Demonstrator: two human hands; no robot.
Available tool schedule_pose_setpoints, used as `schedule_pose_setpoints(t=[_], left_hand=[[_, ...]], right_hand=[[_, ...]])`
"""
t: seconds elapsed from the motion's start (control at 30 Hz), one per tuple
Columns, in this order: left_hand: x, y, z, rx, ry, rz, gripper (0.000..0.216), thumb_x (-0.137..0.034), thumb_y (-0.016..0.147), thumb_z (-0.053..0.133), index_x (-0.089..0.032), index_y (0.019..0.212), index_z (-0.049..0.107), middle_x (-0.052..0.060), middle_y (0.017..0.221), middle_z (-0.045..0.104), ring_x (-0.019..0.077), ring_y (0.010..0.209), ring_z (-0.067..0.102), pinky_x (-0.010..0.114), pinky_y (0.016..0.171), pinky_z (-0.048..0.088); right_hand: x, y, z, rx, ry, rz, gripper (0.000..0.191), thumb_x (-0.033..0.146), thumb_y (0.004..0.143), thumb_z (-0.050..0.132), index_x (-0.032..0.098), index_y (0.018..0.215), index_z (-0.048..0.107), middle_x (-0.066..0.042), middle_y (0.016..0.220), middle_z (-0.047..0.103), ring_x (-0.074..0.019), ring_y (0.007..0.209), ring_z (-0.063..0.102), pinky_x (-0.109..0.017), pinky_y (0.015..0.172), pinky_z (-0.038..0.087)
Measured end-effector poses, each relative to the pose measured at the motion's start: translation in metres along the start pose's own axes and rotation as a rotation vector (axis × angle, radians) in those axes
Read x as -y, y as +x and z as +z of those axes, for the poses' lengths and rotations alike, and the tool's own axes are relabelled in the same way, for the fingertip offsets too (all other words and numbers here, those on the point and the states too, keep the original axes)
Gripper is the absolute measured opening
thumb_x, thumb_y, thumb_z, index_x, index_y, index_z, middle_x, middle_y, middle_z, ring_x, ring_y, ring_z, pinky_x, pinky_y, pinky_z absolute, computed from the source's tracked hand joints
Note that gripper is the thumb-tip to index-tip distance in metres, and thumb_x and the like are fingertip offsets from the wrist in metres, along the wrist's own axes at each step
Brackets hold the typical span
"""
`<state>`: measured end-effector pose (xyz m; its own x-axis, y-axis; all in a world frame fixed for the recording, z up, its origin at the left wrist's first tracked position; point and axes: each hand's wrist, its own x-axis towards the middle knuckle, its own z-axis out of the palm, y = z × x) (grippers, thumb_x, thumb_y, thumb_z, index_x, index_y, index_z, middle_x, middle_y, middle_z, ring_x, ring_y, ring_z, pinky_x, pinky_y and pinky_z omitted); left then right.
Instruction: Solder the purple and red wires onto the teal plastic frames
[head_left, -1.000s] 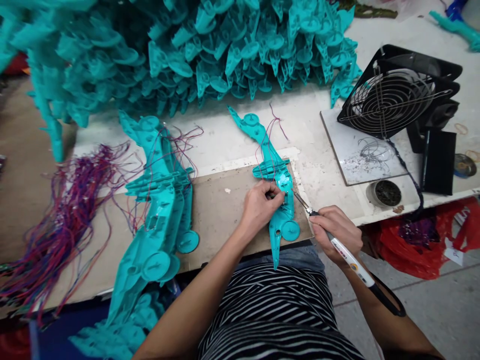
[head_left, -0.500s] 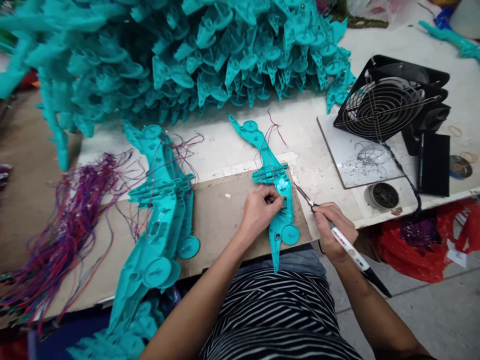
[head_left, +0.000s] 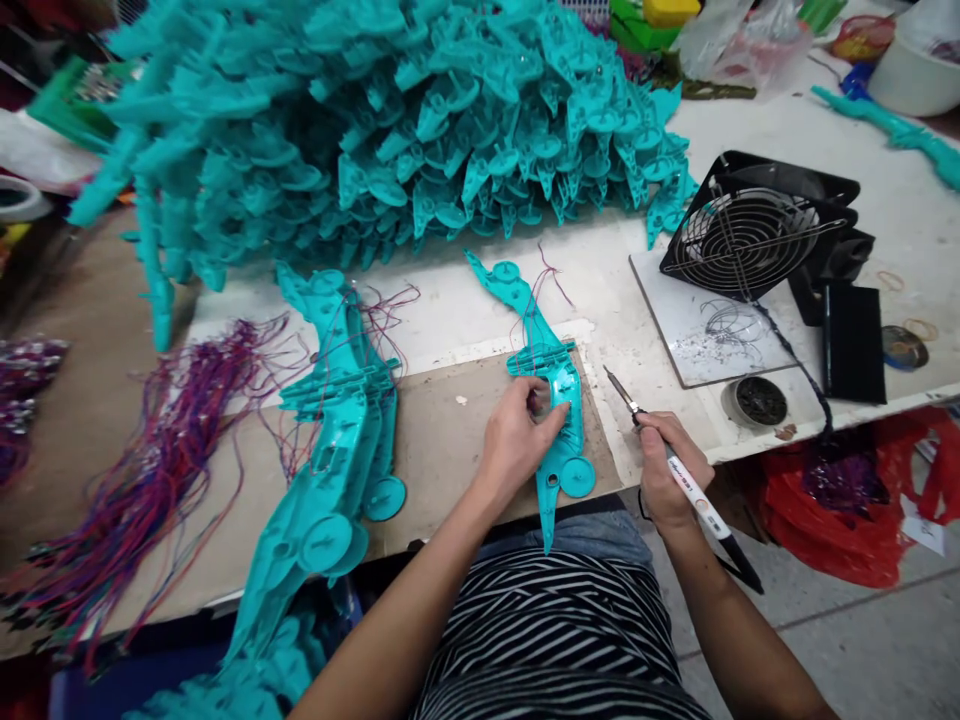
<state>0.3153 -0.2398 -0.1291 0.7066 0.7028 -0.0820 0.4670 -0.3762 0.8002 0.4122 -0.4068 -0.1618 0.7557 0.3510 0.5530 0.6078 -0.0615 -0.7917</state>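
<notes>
A teal plastic part (head_left: 567, 428) with a round disc near its lower end lies at the front of the table. Thin red and purple wires (head_left: 551, 268) run over its upper half. My left hand (head_left: 519, 425) grips this part's left edge, thumb resting on its face and the fingertips partly hidden. In my right hand (head_left: 673, 462) is a white-and-black soldering iron (head_left: 694, 492), held like a pen. Its tip points up and left, just right of the part and apart from it.
Stacked teal parts (head_left: 330, 400) and a wire bundle (head_left: 172, 440) lie on the left. A large teal pile (head_left: 420, 130) fills the back. To the right are a black fan (head_left: 750, 230), a white board (head_left: 675, 325), a small round tin (head_left: 757, 400) and a red bag (head_left: 847, 530).
The soldering iron's tip has moved slightly right, away from the teal part. My left hand's thumb and fingers have shifted a little on the part. The camera view has tilted upward.
</notes>
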Motion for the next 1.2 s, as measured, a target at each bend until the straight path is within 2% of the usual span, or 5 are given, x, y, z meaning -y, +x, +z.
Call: schedule_pose_setpoints(t=[0.13, 0.37, 0.8, 1.07, 1.2], left_hand=[[-0.012, -0.018, 0.004, -0.039, 0.293, 0.112, 0.091, -0.041, 0.076, 0.078, -0.012, 0.150, 0.034, 0.019, 0.120, 0.061, 0.0344, 0.108, 0.058, 0.047, 0.092, 0.049], [-0.032, -0.028, 0.011, 0.161, 0.441, 0.075, 0.079, -0.020, 0.083, 0.061, -0.006, 0.154, 0.030, 0.023, 0.123, 0.058, 0.0375, 0.113, 0.058, 0.050, 0.098, 0.050], [0.033, -0.116, -0.180, -0.216, 0.302, -0.045, 0.081, -0.033, 0.076, 0.067, -0.019, 0.150, 0.039, 0.014, 0.144, 0.055, 0.0326, 0.130, 0.055, 0.044, 0.112, 0.043], [0.079, -0.076, -0.213, -0.276, 0.172, -0.108, 0.065, -0.045, 0.063, 0.081, -0.017, 0.120, 0.064, 0.014, 0.125, 0.065, 0.0321, 0.120, 0.060, 0.045, 0.102, 0.049], [0.081, -0.059, -0.216, -0.046, -0.292, -0.372, 0.051, -0.037, 0.058, 0.086, -0.016, 0.102, 0.071, 0.010, 0.098, 0.075, 0.0280, 0.092, 0.072, 0.038, 0.077, 0.059]], right_hand=[[-0.004, -0.003, 0.001, -0.050, 0.003, 0.051, 0.016, 0.025, 0.093, 0.057, 0.020, 0.096, 0.073, -0.003, 0.085, 0.071, -0.0165, 0.079, 0.066, -0.032, 0.071, 0.055], [-0.012, -0.007, -0.001, -0.109, -0.034, 0.162, 0.027, 0.039, 0.091, 0.059, 0.017, 0.091, 0.074, -0.004, 0.080, 0.070, -0.0165, 0.071, 0.064, -0.032, 0.071, 0.054], [-0.012, -0.008, 0.002, -0.096, 0.007, 0.105, 0.029, 0.044, 0.089, 0.062, 0.017, 0.088, 0.073, -0.006, 0.081, 0.070, -0.0221, 0.077, 0.069, -0.038, 0.076, 0.055], [0.035, -0.021, 0.054, 0.074, 0.384, 0.160, 0.040, 0.051, 0.092, 0.058, 0.015, 0.106, 0.069, 0.000, 0.060, 0.063, -0.0231, 0.071, 0.071, -0.043, 0.077, 0.057], [0.065, -0.037, 0.117, 0.139, 0.537, 0.394, 0.038, 0.048, 0.088, 0.065, 0.017, 0.109, 0.059, -0.011, 0.104, 0.074, -0.0250, 0.105, 0.071, -0.050, 0.095, 0.055]])
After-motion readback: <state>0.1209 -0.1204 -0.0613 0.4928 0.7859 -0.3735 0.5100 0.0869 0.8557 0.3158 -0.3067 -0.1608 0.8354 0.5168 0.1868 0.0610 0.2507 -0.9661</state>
